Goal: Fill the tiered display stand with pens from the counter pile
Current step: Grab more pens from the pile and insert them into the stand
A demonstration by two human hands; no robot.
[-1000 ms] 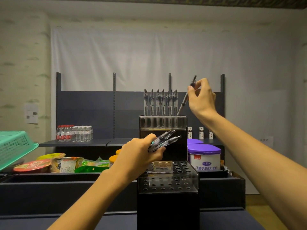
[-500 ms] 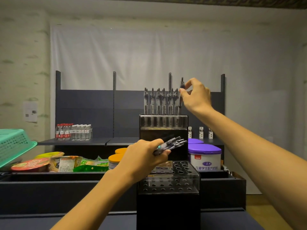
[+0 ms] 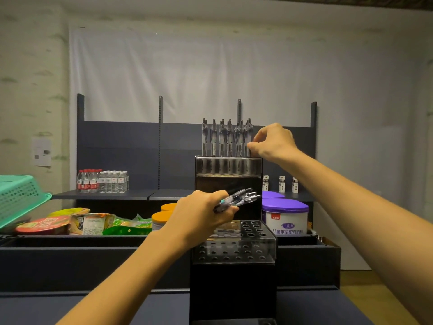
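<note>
Pens (image 3: 239, 199) bundled in left hand's (image 3: 201, 214) grip; right hand (image 3: 274, 143) pinches rightmost upright pen (image 3: 248, 137).

Dark display, bright goods

At centre, a black tiered stand (image 3: 232, 275) with clear perforated tops; lower right, a white tub with a purple lid (image 3: 284, 215); far left, a teal mesh basket (image 3: 20, 198); red-labelled bottles (image 3: 87, 181), perhaps water, mid-left.

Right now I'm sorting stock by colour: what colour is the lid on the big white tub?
Purple; the tub lid shows clearly in the head view.
</note>
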